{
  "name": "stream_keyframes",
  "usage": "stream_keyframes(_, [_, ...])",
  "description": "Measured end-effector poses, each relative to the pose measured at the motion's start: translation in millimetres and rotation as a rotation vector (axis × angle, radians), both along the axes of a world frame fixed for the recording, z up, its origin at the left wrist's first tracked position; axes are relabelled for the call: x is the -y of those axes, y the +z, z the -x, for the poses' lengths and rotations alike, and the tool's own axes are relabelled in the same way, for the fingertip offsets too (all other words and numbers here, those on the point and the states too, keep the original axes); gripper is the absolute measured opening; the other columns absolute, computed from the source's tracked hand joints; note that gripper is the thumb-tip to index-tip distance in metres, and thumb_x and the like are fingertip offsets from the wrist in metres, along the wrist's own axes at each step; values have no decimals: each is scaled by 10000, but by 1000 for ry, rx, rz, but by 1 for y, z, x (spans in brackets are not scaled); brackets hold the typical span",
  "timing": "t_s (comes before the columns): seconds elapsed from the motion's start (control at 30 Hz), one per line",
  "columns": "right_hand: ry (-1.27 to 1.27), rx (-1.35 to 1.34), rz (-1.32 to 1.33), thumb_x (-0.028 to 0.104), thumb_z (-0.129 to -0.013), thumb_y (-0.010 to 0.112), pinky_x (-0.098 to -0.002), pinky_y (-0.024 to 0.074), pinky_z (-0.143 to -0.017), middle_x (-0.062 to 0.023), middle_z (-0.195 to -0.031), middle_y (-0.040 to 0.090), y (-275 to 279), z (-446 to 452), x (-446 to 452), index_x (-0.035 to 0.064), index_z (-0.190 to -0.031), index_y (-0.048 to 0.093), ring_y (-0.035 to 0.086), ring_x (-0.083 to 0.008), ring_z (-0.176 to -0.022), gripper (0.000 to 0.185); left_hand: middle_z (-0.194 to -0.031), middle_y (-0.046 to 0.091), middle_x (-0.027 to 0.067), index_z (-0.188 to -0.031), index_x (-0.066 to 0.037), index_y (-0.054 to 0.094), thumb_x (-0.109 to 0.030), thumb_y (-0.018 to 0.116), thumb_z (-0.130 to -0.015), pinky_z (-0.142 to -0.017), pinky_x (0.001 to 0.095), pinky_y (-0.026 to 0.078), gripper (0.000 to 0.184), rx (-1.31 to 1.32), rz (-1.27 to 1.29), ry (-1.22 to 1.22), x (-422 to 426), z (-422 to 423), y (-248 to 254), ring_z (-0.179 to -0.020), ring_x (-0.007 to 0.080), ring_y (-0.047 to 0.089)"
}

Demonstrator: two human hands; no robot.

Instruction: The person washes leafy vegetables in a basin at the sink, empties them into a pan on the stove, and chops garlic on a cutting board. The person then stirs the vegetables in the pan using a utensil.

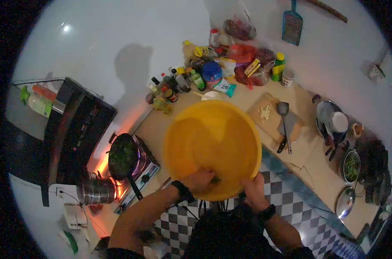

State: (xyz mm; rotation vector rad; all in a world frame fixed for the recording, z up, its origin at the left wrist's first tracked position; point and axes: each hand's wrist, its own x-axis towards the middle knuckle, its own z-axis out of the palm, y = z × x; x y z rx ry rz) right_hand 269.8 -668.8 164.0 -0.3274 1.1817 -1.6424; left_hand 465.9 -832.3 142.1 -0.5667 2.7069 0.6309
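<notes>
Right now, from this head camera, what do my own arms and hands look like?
Both your left hand and right hand are ungloved. A chunky black wristband sits on the left wrist, another on the right; whether they are watches isn't clear. The forearms are bare up to dark sleeves.

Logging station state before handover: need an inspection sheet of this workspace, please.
Surface: tan counter, crowded along the wall.
Job's things: yellow basin, dark green scrap inside.
Clutter: bottles along the wall; cutting board with chopped pale pieces, spatula, knife.
Hands: left hand inside basin, fingers near the scrap, grip unclear; right hand grips the rim.
Cables: dark cable by the white box at picture left.
Surroundings: pan of greens on the stove, orange glow nearby; checkered floor.
</notes>
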Motion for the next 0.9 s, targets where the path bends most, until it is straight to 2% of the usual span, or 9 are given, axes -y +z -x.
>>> stream_keyframes(0.17, [104, 6, -38, 45, -872, 637, -362, 556, -877, -116, -1201, 666, -68, -8, -8, -31, -1273, 548, 655, -226, -1075, 418, -1029, 689, 180, -1068, -46, 688, -364, 668, -882, -888, 471, 503, 369, 227, -192, -51, -5, 5, 22, -983, 367, 647])
stream_keyframes(0.27, [65, 4, 34, 59, -882, 644, -399, 571, -898, -128, -1285, 616, -73, -17, 6, -8, -1355, 471, 644, -249, -1117, 508, -943, 709, 178, -1001, -56, 707, -280, 650, -882, -813, 476, 521, 260, -176, -167, 138, -4, -21, 32, -859, 388, 662])
stream_keyframes(0.33, [46, 101, 149, 67, -889, 642, -408, 572, -911, -127, -1305, 600, -38, -27, 24, 5, -1381, 447, 641, -257, -1125, 533, -1117, 711, 172, -1103, -77, 716, -205, 546, -945, -996, 475, 490, 265, 84, -269, 153, 20, -23, 25, -1099, 355, 653])
stream_keyframes(0.47, [-9, -23, -3, 112, -859, 689, -421, 569, -888, -96, -1213, 636, -72, -29, 42, 29, -1333, 495, 647, -275, -1052, 519, -1133, 703, 179, -1058, -69, 731, -211, 555, -932, -1007, 472, 478, 259, -142, -297, 292, 33, -34, 29, -1102, 361, 640])
stream_keyframes(0.53, [21, -97, 24, 76, -891, 655, -427, 581, -872, -93, -1243, 615, -104, -26, 45, 31, -1361, 457, 649, -275, -1074, 512, -1150, 695, 178, -1070, -73, 731, -206, 533, -940, -1032, 468, 461, 272, -352, -25, 276, 54, -51, 8, -1117, 358, 625])
stream_keyframes(0.63, [89, -543, -162, 68, -867, 663, -419, 580, -846, -82, -1227, 609, -123, -26, 51, 34, -1352, 458, 651, -266, -1046, 528, -1162, 685, 170, -1123, -62, 711, -138, 576, -912, -1023, 465, 471, 262, -563, 165, 450, 92, -111, 120, -1115, 357, 622])
stream_keyframes(0.7, [-245, -41, -101, 76, -859, 662, -394, 570, -840, -69, -1215, 609, -67, -49, 43, 43, -1344, 465, 653, -250, -1026, 524, -1153, 676, 179, -1159, -45, 688, -97, 629, -878, -979, 452, 496, 292, -558, 297, 649, 126, -180, 150, -1100, 361, 628])
stream_keyframes(0.77, [-252, -56, -103, 90, -862, 661, -379, 564, -835, -62, -1208, 612, -38, -52, 37, 49, -1342, 469, 650, -241, -1025, 519, -1128, 675, 209, -1108, -20, 698, -161, 655, -892, -947, 435, 500, 261, -511, 403, 934, 139, -228, 215, -1071, 362, 635])
stream_keyframes(0.9, [-426, -149, -128, 124, -891, 649, -340, 552, -812, -29, -1173, 627, -47, -53, 2, 78, -1317, 501, 643, -213, -1019, 454, -1116, 676, 191, -1144, -37, 697, -184, 639, -914, -960, 428, 487, 279, -472, 536, 916, 198, -373, 145, -1066, 356, 634])
